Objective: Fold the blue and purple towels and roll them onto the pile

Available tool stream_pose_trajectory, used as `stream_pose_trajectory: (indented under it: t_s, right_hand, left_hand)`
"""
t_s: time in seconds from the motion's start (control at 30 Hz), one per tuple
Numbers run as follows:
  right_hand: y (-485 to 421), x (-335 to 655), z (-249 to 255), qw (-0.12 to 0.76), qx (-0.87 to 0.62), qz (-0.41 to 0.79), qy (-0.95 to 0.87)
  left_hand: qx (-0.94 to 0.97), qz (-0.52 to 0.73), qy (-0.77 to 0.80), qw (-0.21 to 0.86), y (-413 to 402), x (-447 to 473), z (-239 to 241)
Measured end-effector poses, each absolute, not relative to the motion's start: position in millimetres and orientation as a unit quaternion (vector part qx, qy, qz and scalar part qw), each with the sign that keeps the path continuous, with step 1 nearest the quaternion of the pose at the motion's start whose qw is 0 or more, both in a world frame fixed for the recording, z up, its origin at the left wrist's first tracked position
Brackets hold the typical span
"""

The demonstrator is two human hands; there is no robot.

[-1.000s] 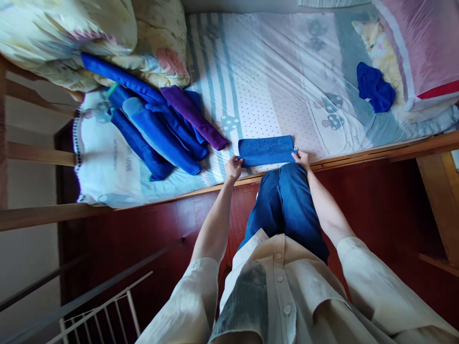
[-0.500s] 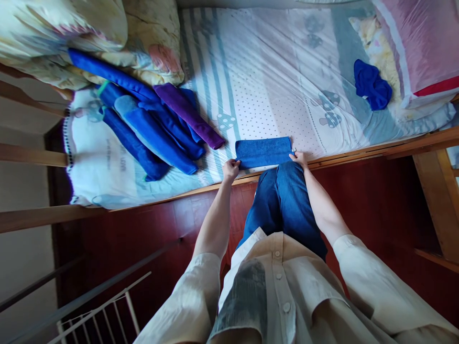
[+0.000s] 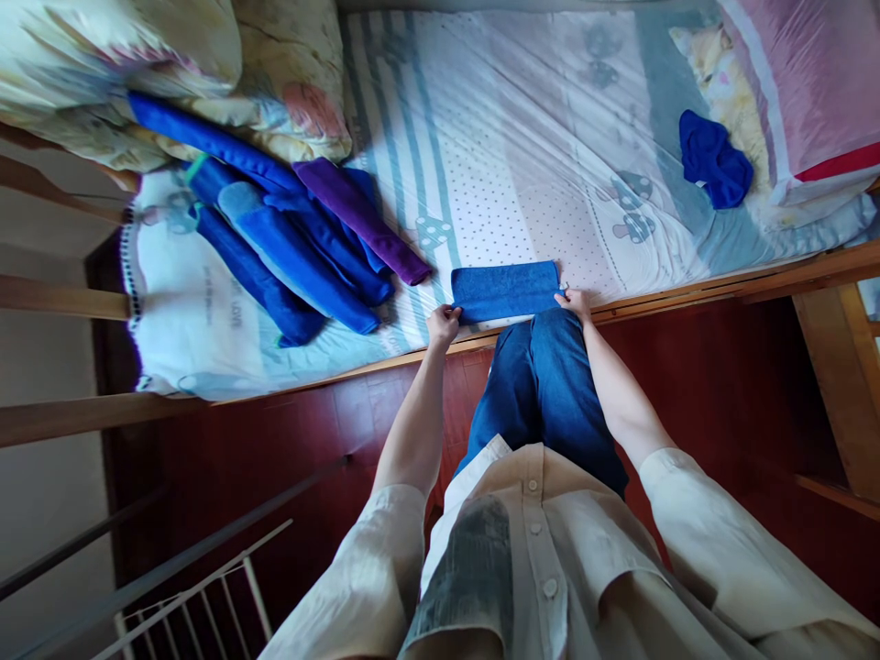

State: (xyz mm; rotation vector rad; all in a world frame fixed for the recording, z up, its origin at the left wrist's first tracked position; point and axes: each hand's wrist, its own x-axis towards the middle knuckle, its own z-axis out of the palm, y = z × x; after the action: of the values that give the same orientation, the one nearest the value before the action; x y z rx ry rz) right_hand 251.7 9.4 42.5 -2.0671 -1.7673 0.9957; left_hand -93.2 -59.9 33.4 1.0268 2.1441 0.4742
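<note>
A folded blue towel (image 3: 505, 290) lies flat on the patterned bed sheet (image 3: 522, 165) near the bed's wooden front edge (image 3: 687, 298). My left hand (image 3: 442, 325) pinches the towel's near left corner. My right hand (image 3: 574, 302) pinches its near right corner. Both hands rest on the sheet, fingers closed on the cloth. My knee in blue jeans (image 3: 546, 385) is just below the towel.
A pile of folded blue towels (image 3: 289, 257) with a purple towel (image 3: 361, 220) lies to the left, beside floral pillows (image 3: 171, 64). A crumpled blue cloth (image 3: 713, 170) and a cat (image 3: 729, 87) are far right by a pink pillow (image 3: 811, 82). Red wooden floor (image 3: 289, 458) and a metal rail (image 3: 199, 568) are below.
Both hands have stayed on the towel's near corners. The view has shifted slightly; the towel looks a little flatter and squarer.
</note>
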Motion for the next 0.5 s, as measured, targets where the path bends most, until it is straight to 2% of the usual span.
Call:
stream_pose_trajectory:
  t_s: [0.5]
  right_hand:
    - [8.6,253.0,42.7,0.129,-0.704,0.35,-0.604]
  left_hand:
    - [0.405,0.191,0.825,0.345,-60.9,-93.9,30.8]
